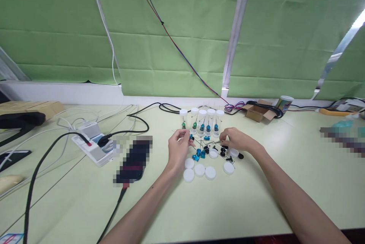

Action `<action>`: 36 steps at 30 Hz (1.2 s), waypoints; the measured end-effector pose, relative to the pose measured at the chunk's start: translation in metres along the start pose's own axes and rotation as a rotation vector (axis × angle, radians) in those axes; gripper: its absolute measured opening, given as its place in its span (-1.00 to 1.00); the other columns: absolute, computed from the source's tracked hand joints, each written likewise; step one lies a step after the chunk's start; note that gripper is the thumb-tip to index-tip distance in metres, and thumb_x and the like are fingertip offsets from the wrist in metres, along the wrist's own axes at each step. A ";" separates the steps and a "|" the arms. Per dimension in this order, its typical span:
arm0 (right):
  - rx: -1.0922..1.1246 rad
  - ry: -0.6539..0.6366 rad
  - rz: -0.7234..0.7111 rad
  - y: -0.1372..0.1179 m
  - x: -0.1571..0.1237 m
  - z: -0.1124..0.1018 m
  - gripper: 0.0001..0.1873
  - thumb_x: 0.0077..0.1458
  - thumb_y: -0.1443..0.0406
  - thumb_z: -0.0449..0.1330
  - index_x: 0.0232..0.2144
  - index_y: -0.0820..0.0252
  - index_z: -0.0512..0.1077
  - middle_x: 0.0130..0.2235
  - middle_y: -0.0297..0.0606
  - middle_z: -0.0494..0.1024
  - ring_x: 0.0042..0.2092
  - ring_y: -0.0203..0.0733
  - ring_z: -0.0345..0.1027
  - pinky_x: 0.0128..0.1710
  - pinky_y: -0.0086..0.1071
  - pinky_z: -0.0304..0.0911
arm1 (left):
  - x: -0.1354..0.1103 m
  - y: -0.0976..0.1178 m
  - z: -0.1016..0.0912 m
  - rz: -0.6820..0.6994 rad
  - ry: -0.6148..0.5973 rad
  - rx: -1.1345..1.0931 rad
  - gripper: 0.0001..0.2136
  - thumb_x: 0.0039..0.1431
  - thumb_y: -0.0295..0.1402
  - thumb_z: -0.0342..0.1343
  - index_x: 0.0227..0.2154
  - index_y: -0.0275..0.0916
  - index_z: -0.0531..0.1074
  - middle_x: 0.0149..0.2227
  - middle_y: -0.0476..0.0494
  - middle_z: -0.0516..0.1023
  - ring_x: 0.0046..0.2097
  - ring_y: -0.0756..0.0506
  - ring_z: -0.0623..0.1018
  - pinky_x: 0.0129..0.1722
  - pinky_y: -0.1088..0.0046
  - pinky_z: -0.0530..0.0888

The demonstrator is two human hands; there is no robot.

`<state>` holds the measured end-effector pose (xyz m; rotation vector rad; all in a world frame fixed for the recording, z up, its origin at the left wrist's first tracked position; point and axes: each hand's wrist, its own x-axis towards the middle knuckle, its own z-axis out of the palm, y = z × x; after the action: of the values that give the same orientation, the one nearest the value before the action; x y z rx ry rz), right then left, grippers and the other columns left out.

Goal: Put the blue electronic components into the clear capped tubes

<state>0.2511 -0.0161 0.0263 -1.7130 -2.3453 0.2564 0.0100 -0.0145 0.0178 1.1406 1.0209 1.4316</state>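
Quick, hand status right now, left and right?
Left hand: closed, apparently pinching a small blue piece.
Right hand: curled down at the black pieces; can't tell whether it grips one.

The left hand (179,147) curls its fingers (179,133) into a pinch, the left forearm (154,196) slanting back below them. Facing those fingertips, the right hand (235,139) arches with bent fingers pointing down, the right forearm (285,187) trailing behind them.

My 5 clear tubes (219,119) standing up, green bits (194,125) in 2, blue bits (208,127) in 3, more lying loose by black bits (222,153), white lids (199,170) nearer me
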 end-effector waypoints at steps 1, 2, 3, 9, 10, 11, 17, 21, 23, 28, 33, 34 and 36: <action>0.004 0.006 -0.015 0.000 0.000 0.000 -0.88 0.03 0.32 0.21 -0.35 0.15 0.54 -0.25 -0.19 0.53 -0.21 -0.12 0.39 -0.21 -0.36 0.23 | 0.000 0.000 0.000 -0.001 0.001 0.002 -0.73 -0.05 -0.15 0.24 -0.41 -0.26 0.44 -0.44 -0.02 0.41 -0.50 0.01 0.47 -0.39 0.40 0.46; 0.011 0.011 -0.034 -0.001 -0.001 -0.001 -0.88 0.03 0.32 0.20 -0.36 0.15 0.55 -0.24 -0.18 0.52 -0.19 -0.12 0.38 -0.19 -0.36 0.23 | 0.000 0.001 0.000 -0.002 0.002 0.005 -0.74 -0.05 -0.16 0.24 -0.41 -0.26 0.44 -0.44 -0.02 0.41 -0.50 0.01 0.47 -0.40 0.40 0.46; 0.021 0.012 -0.053 -0.002 -0.001 -0.001 -0.88 0.03 0.33 0.20 -0.37 0.15 0.55 -0.23 -0.18 0.51 -0.18 -0.12 0.37 -0.17 -0.36 0.23 | -0.001 0.001 0.000 -0.004 0.003 0.008 -0.75 -0.05 -0.17 0.24 -0.41 -0.26 0.44 -0.44 -0.02 0.41 -0.50 0.01 0.47 -0.40 0.40 0.46; 0.052 -0.026 -0.078 -0.004 -0.003 -0.004 -0.88 0.02 0.36 0.18 -0.41 0.15 0.55 -0.24 -0.19 0.48 -0.25 -0.17 0.36 -0.25 -0.40 0.23 | -0.002 0.003 0.001 -0.002 -0.007 0.011 -0.78 -0.01 -0.20 0.22 -0.42 -0.27 0.43 -0.43 -0.01 0.39 -0.50 0.01 0.48 -0.41 0.42 0.47; 0.050 -0.030 -0.072 -0.004 -0.002 -0.004 -0.87 0.02 0.37 0.18 -0.41 0.16 0.54 -0.24 -0.19 0.48 -0.26 -0.18 0.36 -0.27 -0.40 0.23 | -0.002 0.002 0.001 -0.002 -0.013 0.009 -0.78 -0.01 -0.20 0.21 -0.41 -0.27 0.43 -0.43 -0.01 0.39 -0.50 0.00 0.48 -0.41 0.42 0.47; 0.050 -0.035 -0.066 -0.003 -0.002 -0.003 -0.87 0.02 0.37 0.17 -0.41 0.16 0.54 -0.24 -0.19 0.48 -0.27 -0.18 0.36 -0.29 -0.40 0.23 | -0.002 0.002 0.001 -0.003 -0.019 0.006 -0.77 -0.01 -0.20 0.21 -0.41 -0.27 0.43 -0.44 -0.01 0.39 -0.49 0.00 0.48 -0.41 0.42 0.47; 0.039 -0.014 -0.030 0.001 0.000 0.000 -0.84 0.06 0.40 0.11 -0.39 0.17 0.50 -0.29 -0.22 0.52 -0.29 -0.19 0.36 -0.34 -0.42 0.20 | -0.003 0.002 0.002 -0.027 -0.030 -0.003 -0.77 -0.02 -0.20 0.22 -0.42 -0.28 0.43 -0.45 -0.02 0.39 -0.49 -0.01 0.48 -0.43 0.42 0.47; 0.025 -0.016 0.009 0.001 0.000 0.001 -0.85 0.08 0.39 0.11 -0.36 0.17 0.49 -0.30 -0.23 0.53 -0.31 -0.20 0.37 -0.37 -0.42 0.18 | -0.004 0.003 0.002 -0.028 -0.037 0.002 -0.76 -0.03 -0.19 0.22 -0.42 -0.28 0.43 -0.45 -0.01 0.40 -0.50 0.01 0.48 -0.42 0.42 0.47; 0.012 -0.020 0.017 0.002 0.000 0.001 -0.86 0.08 0.38 0.11 -0.35 0.17 0.48 -0.30 -0.22 0.53 -0.32 -0.20 0.37 -0.38 -0.43 0.17 | -0.004 0.004 0.002 -0.026 -0.039 0.005 -0.75 -0.03 -0.18 0.22 -0.42 -0.28 0.43 -0.45 -0.01 0.40 -0.50 0.01 0.47 -0.42 0.42 0.47; -0.028 -0.009 0.022 0.002 0.001 0.002 -0.87 0.10 0.35 0.10 -0.35 0.17 0.47 -0.30 -0.20 0.53 -0.33 -0.20 0.38 -0.37 -0.42 0.16 | -0.004 0.004 0.002 -0.029 -0.041 0.016 -0.77 0.00 -0.20 0.21 -0.41 -0.29 0.43 -0.45 -0.01 0.40 -0.51 0.02 0.47 -0.44 0.44 0.47; -0.071 -0.025 0.059 0.002 0.001 0.004 -0.88 0.10 0.30 0.12 -0.38 0.16 0.47 -0.34 -0.20 0.53 -0.36 -0.20 0.37 -0.39 -0.42 0.14 | -0.005 0.003 0.003 -0.062 -0.059 0.023 -0.81 0.04 -0.25 0.17 -0.39 -0.29 0.43 -0.44 -0.01 0.40 -0.51 0.03 0.49 -0.45 0.47 0.47; -0.075 -0.031 0.064 0.002 0.000 0.004 -0.88 0.10 0.29 0.13 -0.38 0.16 0.47 -0.35 -0.20 0.53 -0.36 -0.20 0.37 -0.40 -0.42 0.13 | -0.005 0.003 0.003 -0.072 -0.061 0.021 -0.81 0.04 -0.26 0.17 -0.39 -0.30 0.42 -0.45 -0.01 0.40 -0.50 0.03 0.49 -0.45 0.47 0.47; -0.081 -0.035 0.074 0.002 0.000 0.005 -0.90 0.08 0.29 0.15 -0.39 0.15 0.47 -0.35 -0.21 0.52 -0.36 -0.21 0.36 -0.41 -0.43 0.12 | -0.005 0.002 0.003 -0.088 -0.066 0.014 -0.82 0.04 -0.26 0.17 -0.40 -0.30 0.42 -0.44 -0.02 0.40 -0.49 0.03 0.49 -0.44 0.48 0.48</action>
<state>0.2512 -0.0153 0.0210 -1.8496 -2.3509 0.2080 0.0128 -0.0196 0.0201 1.1320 1.0238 1.3114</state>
